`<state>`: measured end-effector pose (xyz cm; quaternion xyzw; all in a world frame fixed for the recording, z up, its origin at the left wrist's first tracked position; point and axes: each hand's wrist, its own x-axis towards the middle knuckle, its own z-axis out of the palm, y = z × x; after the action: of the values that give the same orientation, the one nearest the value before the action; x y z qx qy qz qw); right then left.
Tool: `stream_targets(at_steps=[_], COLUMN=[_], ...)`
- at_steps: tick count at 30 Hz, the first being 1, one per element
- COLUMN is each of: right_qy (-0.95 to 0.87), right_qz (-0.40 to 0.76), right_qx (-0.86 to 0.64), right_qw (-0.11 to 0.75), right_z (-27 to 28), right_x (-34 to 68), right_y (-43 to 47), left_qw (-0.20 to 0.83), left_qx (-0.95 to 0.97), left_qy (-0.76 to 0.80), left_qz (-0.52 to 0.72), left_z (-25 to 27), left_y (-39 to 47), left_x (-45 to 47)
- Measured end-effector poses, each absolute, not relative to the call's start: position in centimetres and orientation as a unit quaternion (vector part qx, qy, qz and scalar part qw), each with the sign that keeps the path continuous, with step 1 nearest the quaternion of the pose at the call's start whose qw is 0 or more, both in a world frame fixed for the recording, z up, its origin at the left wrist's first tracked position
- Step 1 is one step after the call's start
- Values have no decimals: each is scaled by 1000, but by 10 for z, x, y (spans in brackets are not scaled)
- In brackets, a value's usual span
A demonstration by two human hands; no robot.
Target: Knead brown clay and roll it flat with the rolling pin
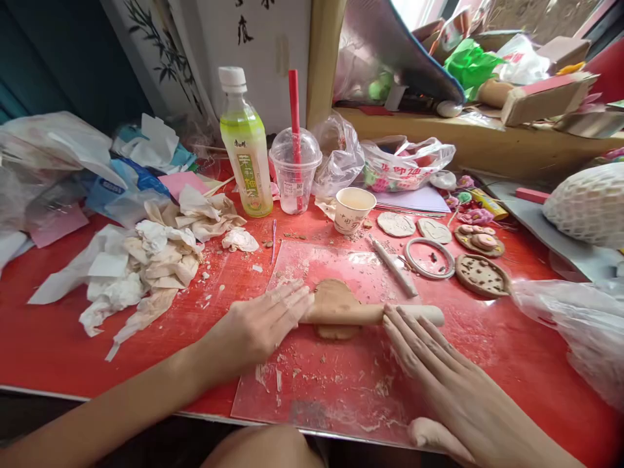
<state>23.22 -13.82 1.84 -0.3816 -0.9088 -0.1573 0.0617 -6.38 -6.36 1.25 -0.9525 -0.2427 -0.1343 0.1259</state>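
A pale rolling pin [358, 315] lies across a flattened piece of brown clay [336, 296] on a clear plastic sheet [322, 396]. My left hand [270, 322] rests on the pin's left end, its fingers stretched out flat. On the right part of the pin lie the fingertips of my right hand [433, 370], also straight, with the thumb spread away. Clay shows both beyond and in front of the pin. Behind it on the sheet lies a thin pale stick [392, 266], and beside that a grey ring [429, 258].
Crumpled tissues [151, 260] heap up at left. A drink bottle [246, 149], a plastic cup [295, 175] with a red straw and a paper cup [353, 211] stand behind the sheet. Several clay discs [482, 275] lie at right, near a plastic bag [575, 325].
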Motion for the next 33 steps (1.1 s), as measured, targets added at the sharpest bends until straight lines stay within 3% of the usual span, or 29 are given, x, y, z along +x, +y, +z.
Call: stream_targets(at_steps=[11,14,17,21,33], right_qy=[-928,-927,-902,-868,-774], right_qz=[-103,-66,16,125,402], right_qx=[-303,-291,-391,-469,-404], right_qw=[193,226,181,102,275], right_z=[43,42,34,19,19], right_x=[215,208,199,190,201], right_y=[-97,-83,-68,-59,-70], left_qw=[208,190,155,69,-251], left_qx=[-925,-909,-903,-945,-894], left_qy=[-287,-347,-376,-284,-339], left_qz=[-139,-132,-138,-149,-147], left_z=[10,13,17,16,17], left_y=[-35,-23,-16,-22,-34], left_x=[-50,-49,-47,-37,-23])
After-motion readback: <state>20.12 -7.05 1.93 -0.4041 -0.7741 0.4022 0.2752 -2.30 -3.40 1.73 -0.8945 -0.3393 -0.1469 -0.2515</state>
